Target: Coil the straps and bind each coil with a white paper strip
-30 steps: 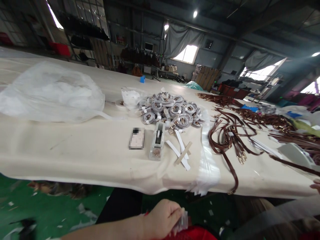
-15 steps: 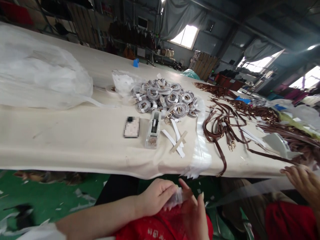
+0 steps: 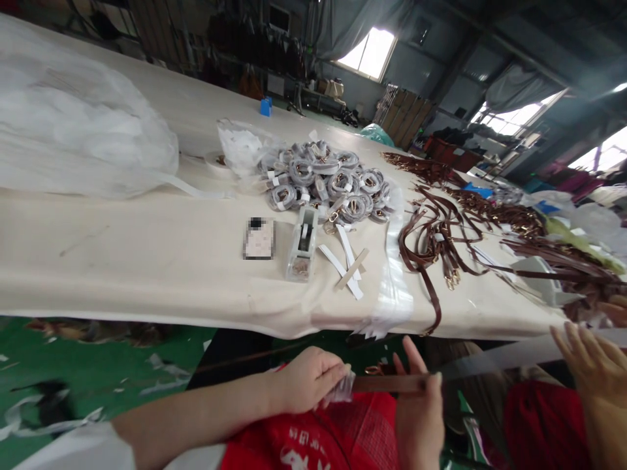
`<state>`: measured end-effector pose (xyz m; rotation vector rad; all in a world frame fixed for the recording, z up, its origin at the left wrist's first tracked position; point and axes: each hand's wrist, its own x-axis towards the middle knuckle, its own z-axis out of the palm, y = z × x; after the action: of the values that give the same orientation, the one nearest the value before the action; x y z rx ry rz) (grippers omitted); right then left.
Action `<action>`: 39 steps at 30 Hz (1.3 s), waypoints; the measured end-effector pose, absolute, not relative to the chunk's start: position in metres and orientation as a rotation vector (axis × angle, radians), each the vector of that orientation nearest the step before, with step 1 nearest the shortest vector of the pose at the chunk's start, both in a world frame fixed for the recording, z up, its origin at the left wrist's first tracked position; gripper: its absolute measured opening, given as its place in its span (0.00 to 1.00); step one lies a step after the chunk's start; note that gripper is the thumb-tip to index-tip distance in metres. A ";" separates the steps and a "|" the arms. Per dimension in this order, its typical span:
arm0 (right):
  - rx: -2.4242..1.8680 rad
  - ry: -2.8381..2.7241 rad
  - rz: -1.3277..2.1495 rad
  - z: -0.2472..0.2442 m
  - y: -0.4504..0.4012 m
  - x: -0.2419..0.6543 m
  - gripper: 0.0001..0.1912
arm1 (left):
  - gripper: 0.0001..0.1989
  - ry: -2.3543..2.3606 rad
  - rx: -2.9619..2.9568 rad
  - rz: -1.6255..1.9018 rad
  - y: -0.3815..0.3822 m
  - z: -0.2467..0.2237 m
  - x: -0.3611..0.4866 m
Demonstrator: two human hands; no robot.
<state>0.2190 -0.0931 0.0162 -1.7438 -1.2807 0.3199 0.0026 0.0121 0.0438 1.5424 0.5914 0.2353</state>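
My left hand is closed around a clear plastic sleeve in front of my red apron, below the table edge. A brown strap runs from that sleeve to my right hand, stretched nearly level between the two. The thumb of my right hand presses on the strap while some of its fingers point up. A gold-coloured clasp shows just behind the strap. How much of the strap lies inside the sleeve is hidden by my left hand.
On the table are coiled, wrapped straps, a tape dispenser, paper strips, flat plastic sleeves and loose brown straps. A large plastic bag lies left. At right, a co-worker's hand touches a clear strip.
My right hand has moved right, away from my left, and a length of brown strap now shows between them. My left hand has barely moved. The co-worker's hand remains at the right.
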 end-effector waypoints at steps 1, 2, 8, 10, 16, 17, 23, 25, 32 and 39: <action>-1.743 -1.213 0.307 0.020 -0.095 0.226 0.31 | 0.32 0.585 1.537 0.230 0.012 0.043 0.003; -1.735 -1.140 0.309 0.023 -0.097 0.230 0.31 | 0.32 0.571 1.552 0.239 0.013 0.043 0.003; -1.726 -1.281 0.335 0.037 -0.100 0.192 0.23 | 0.32 0.496 1.863 0.453 0.011 0.053 0.006; -1.688 -1.435 0.333 0.037 -0.099 0.169 0.22 | 0.32 0.496 1.880 0.409 0.007 0.054 0.007; -1.654 -1.501 0.313 0.053 -0.103 0.152 0.23 | 0.38 0.435 1.547 0.278 0.015 0.031 0.008; -1.646 -1.492 0.299 0.058 -0.105 0.156 0.24 | 0.39 0.413 1.537 0.233 0.019 0.025 0.007; -1.637 -1.377 0.185 0.089 -0.103 0.199 0.24 | 0.32 0.273 1.599 -0.146 0.020 0.018 -0.001; -1.688 -1.437 0.049 0.102 -0.098 0.214 0.24 | 0.34 0.236 1.606 -0.084 0.016 0.033 0.002; -1.701 -1.745 -0.127 0.145 -0.080 0.222 0.21 | 0.41 0.218 1.788 0.261 0.025 0.113 0.040; -1.510 -1.294 0.039 0.188 -0.049 0.268 0.26 | 0.43 0.223 1.950 0.529 0.034 0.135 0.067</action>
<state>0.2682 -0.0490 0.1884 -1.5101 -1.2941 0.0392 0.0671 0.0338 0.1345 1.9498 0.2227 0.5290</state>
